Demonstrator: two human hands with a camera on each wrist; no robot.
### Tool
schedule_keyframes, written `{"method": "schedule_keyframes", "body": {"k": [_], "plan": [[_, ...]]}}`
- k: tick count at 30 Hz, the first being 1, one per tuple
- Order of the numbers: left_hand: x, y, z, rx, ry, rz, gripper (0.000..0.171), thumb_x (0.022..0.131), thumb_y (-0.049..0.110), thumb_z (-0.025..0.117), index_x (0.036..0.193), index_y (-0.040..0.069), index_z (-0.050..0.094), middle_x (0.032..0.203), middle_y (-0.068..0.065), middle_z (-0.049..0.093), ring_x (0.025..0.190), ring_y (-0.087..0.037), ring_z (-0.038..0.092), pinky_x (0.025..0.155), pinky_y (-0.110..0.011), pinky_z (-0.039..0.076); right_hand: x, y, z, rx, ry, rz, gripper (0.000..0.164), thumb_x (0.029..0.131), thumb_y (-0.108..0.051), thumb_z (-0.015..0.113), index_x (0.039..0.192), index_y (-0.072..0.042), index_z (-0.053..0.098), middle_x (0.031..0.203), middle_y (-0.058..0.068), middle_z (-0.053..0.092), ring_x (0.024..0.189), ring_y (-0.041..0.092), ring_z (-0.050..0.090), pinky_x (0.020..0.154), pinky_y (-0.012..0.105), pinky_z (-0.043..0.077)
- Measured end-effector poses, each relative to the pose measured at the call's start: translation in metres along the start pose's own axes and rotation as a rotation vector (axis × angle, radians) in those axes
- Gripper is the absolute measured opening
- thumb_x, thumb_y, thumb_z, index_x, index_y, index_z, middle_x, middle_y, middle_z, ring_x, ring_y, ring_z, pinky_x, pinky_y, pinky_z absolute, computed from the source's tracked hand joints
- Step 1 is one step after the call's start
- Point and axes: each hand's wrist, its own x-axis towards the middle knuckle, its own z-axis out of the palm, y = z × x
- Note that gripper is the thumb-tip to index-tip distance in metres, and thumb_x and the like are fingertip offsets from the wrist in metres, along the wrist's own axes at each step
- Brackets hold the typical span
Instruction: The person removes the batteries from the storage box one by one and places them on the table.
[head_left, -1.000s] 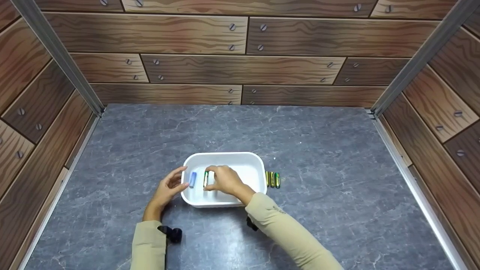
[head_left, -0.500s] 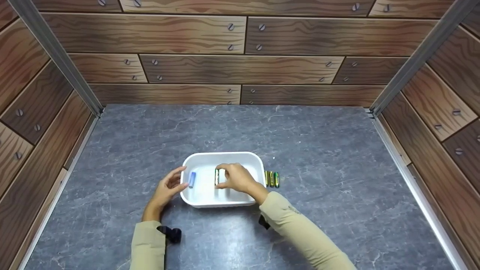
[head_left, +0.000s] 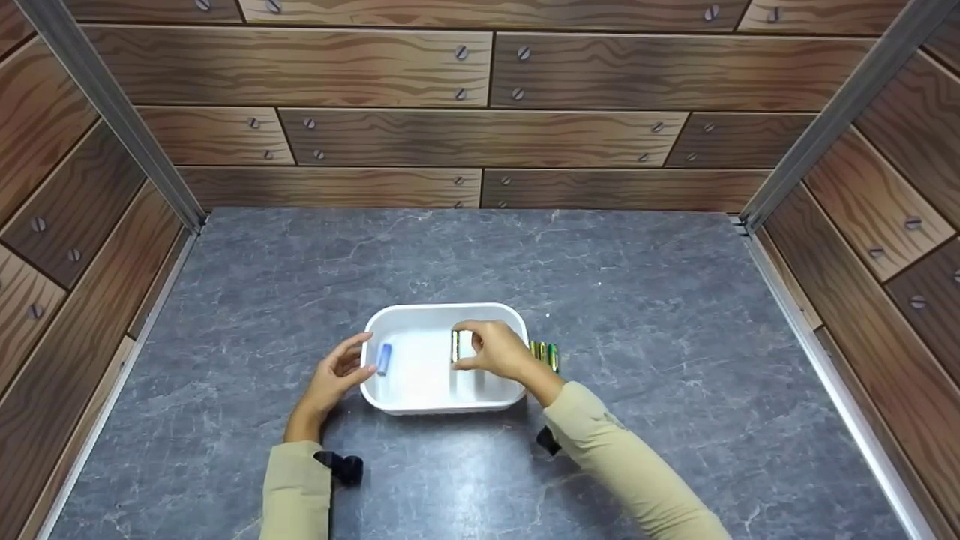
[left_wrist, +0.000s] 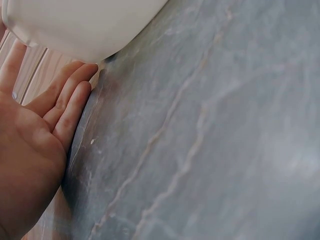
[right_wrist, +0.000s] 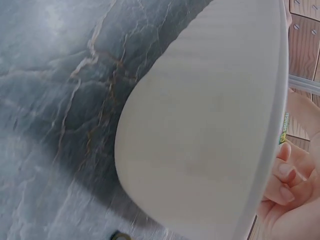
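A white plastic tub (head_left: 424, 390) stands on the table. My right hand (head_left: 501, 349) is over its right half, pinching a green and gold battery (head_left: 455, 347) end to end between thumb and index finger. In the right wrist view the tub wall hides most of that battery. My left hand (head_left: 335, 379) touches the tub's left rim with thumb and index finger. Its other fingers (left_wrist: 70, 112) extend fairly straight beside the tub wall. Inside the tub, near its left end, lies a blue battery-sized cylinder (head_left: 385, 359).
Outside the tub's right wall, green and gold batteries (head_left: 553, 357) lie side by side, partly hidden by my right wrist. Wood-patterned walls (head_left: 480, 139) and metal posts enclose the grey marbled table (head_left: 645, 337).
My right hand has moved rightward across the tub with the battery pinched in it. The left hand, the tub and the blue cylinder have stayed in place.
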Motion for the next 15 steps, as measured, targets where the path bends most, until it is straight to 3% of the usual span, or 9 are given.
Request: {"method": "schedule_keyframes", "body": {"k": [15], "plan": [[0.000,-0.001,0.001,0.008,0.014,0.034,0.057,0.084,-0.003,0.068,0.138,0.000,0.049,0.127,-0.031,0.058,0.099,-0.010,0.064,0.084,-0.018,0.051,-0.014,0.017,-0.019,0.141,0.019,0.044,0.055,0.076,-0.019,0.082,0.125,-0.001,0.062,0.064,-0.005,0.043,0.056,0.008,0.035,0.053,0.018,0.029]]}}
